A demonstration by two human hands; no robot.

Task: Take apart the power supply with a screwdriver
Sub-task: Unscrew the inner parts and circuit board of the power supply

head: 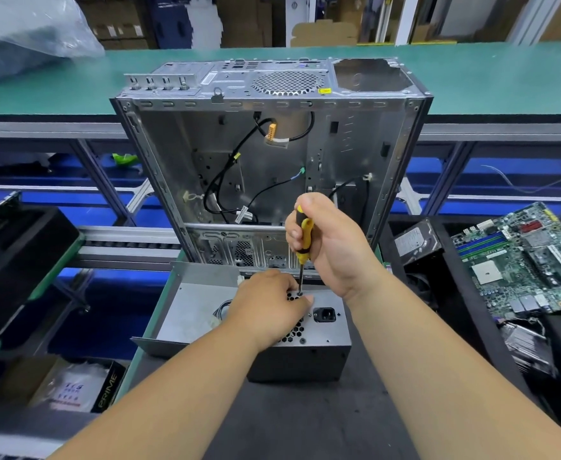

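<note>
- Head view is showing the power supply (305, 327) lying on the dark mat, just in front of the empty computer case (265, 154), with its grille face turned up.
- Right hand (325, 247) is gripping the yellow and black screwdriver (303, 247), all fingers curled round the handle. The long axis of the tool is standing almost upright, and its tip is touching the grille near the far edge of the power supply.
- Left hand (269, 303) is resting on top of the power supply, fingers curled down onto the grille just beside the tip. I cannot tell if it is pinching a screw or only steadying the box.
- Judging from this, the step in hand is loosening a screw on the upper face. The tip is sitting between both hands, so the left fingers are very close to it and a slip could hit them.
- Power socket (324, 315) is sitting on the same face, to the right of the tip.
- Grey metal cover (189, 303) is lying against the left side of the power supply.
- Motherboard (521, 257) is lying well to the right of the power supply, apart from the work.
</note>
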